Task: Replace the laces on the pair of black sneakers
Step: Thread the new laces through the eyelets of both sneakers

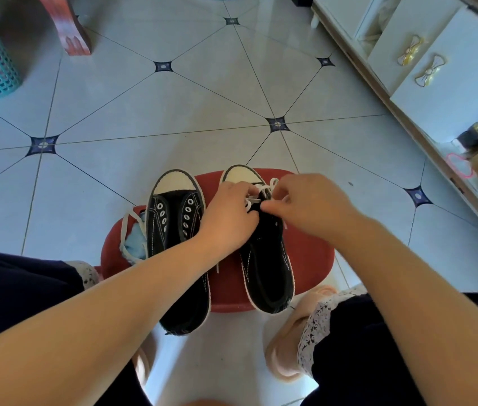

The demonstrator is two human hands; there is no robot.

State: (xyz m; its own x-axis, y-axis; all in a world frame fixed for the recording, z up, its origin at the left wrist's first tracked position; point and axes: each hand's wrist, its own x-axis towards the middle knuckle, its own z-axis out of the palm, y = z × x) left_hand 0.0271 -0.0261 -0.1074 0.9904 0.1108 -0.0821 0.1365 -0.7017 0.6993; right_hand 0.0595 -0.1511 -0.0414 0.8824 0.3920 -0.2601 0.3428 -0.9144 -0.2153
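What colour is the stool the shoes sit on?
The stool is red, clearest in the head view.

Matt black canvas sneakers [177, 230] with white rubber toe caps; smooth red plastic stool [310, 259]; glossy floor tiles [202, 98].

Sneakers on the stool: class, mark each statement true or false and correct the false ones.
1. The left hand and right hand both pinch the white lace at the right sneaker. True.
2. The left sneaker is fully laced. False: its eyelets are empty.
3. Both sneakers stand on the red stool. True.
4. A loose lace lies on the floor tiles beyond the toes. False: it lies at the stool's left edge, beside the left sneaker.
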